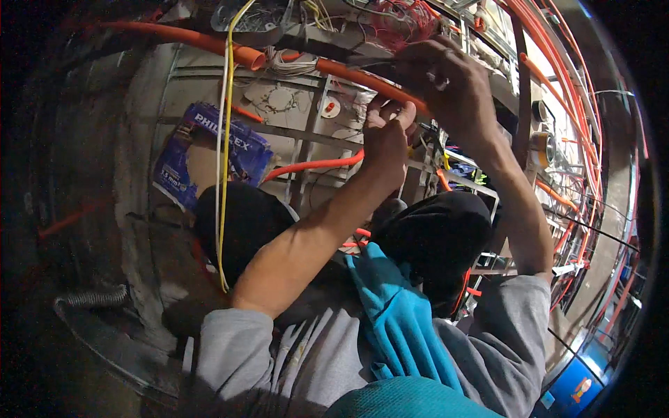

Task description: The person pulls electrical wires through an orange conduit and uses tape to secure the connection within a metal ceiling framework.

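My left hand (387,132) has its fingers curled on the underside of a long orange conduit (355,78), which slants across the upper middle. My right hand (446,87) is closed just above the conduit's right part, on a thin dark item (373,61) pointing left, too shadowed to identify. A bundle of white cable (284,64) lies at the conduit's left end, beside another wider orange pipe (247,57). A yellow wire (226,139) and a white one hang down to the left of my forearms.
A blue printed cardboard box (181,167) lies left on a metal grid. My dark-clothed knees and a teal cloth (390,313) are below my hands. Orange conduits (578,111), cables and tape rolls (542,150) crowd the right side. A blue drum (578,383) is at lower right.
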{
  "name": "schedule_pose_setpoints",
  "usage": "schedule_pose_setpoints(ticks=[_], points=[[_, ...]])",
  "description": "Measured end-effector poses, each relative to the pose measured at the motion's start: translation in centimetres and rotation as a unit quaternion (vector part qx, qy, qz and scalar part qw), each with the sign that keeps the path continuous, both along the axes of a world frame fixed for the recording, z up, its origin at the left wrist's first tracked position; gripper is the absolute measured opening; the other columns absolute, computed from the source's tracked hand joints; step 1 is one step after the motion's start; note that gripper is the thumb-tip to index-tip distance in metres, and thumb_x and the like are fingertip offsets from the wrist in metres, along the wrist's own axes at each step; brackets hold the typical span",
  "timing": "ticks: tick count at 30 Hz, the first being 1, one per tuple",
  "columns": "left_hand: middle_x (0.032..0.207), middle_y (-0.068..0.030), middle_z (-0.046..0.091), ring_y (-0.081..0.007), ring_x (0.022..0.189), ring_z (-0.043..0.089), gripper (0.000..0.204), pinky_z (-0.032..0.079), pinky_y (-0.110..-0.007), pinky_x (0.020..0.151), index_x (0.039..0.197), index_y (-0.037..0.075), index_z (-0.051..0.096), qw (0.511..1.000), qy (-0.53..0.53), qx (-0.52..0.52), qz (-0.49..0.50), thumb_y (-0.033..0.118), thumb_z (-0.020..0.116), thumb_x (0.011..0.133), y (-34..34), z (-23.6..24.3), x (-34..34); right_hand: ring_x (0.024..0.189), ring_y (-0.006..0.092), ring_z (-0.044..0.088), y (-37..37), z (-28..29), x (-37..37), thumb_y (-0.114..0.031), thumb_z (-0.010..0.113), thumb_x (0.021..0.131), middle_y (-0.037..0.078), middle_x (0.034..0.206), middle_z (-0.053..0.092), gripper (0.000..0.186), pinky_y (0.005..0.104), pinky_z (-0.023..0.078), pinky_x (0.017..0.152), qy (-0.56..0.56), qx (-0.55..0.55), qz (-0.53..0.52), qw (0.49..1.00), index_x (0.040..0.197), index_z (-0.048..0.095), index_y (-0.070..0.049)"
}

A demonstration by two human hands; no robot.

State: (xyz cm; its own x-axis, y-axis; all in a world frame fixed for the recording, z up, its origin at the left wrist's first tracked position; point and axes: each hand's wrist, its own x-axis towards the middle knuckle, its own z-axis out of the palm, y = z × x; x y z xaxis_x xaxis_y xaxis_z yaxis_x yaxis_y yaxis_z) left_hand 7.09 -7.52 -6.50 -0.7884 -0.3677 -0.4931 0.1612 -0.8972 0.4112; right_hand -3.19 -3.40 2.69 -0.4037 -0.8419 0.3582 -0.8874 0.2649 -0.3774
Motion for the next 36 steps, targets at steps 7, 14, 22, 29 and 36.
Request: schedule_pose_setpoints(ticks=[7,14,22,29,36], points=[[0.127,-0.0068,0.056,-0.0142,0.104,0.059,0.050,0.048,-0.030,0.094,0.137,0.004,0.042,0.998,0.006,-0.054,-0.031,0.003,0.059,0.090,0.1,-0.5,0.4,0.092,0.0312,0.068,-1.7,-3.1,0.2,-0.008,0.069,0.088,0.010,0.101,0.068,0.016,0.0403,0.056,0.077,0.051,0.016,0.008,0.999,0.103,0.072,-0.008],[0.128,-0.0082,0.056,-0.0174,0.113,0.059,0.055,0.048,-0.034,0.100,0.142,0.003,0.037,0.998,0.001,-0.060,-0.020,0.002,0.055,0.090,-0.1,-1.0,0.6,0.092,0.0318,0.068,-2.1,-3.7,0.0,-0.011,0.069,0.088,0.010,0.101,0.068,0.015,0.0402,0.056,0.077,0.050,-0.016,0.011,0.999,0.103,0.072,-0.008],[0.120,-0.0052,0.062,-0.0154,0.105,0.060,0.045,0.048,-0.033,0.092,0.134,0.006,0.047,0.997,0.045,-0.064,-0.002,0.009,0.065,0.094,0.9,-2.1,0.0,0.083,0.0177,0.068,1.7,-0.8,-0.2,-0.007,0.070,0.087,0.005,0.099,0.071,0.019,0.0300,0.054,0.074,-0.041,-0.039,-0.004,0.998,0.106,0.073,-0.008],[0.104,-0.0043,0.069,-0.0156,0.093,0.064,0.030,0.050,-0.030,0.087,0.111,0.003,0.068,0.992,0.003,-0.028,-0.121,0.026,0.073,0.093,-1.7,-4.3,-0.2,0.078,0.0173,0.065,14.0,9.7,-1.8,-0.015,0.069,0.094,0.004,0.095,0.072,0.014,0.0305,0.051,0.069,-0.009,0.007,-0.241,0.970,0.106,0.072,-0.009],[0.114,-0.0076,0.068,-0.0229,0.104,0.066,0.024,0.055,-0.040,0.092,0.119,0.005,0.063,0.994,-0.008,-0.051,-0.100,0.009,0.064,0.096,-2.3,-4.8,-0.7,0.084,0.0224,0.069,29.6,12.0,-3.8,-0.022,0.071,0.092,0.007,0.098,0.073,0.017,0.0345,0.052,0.076,0.194,0.185,-0.328,0.906,0.105,0.074,-0.011]])
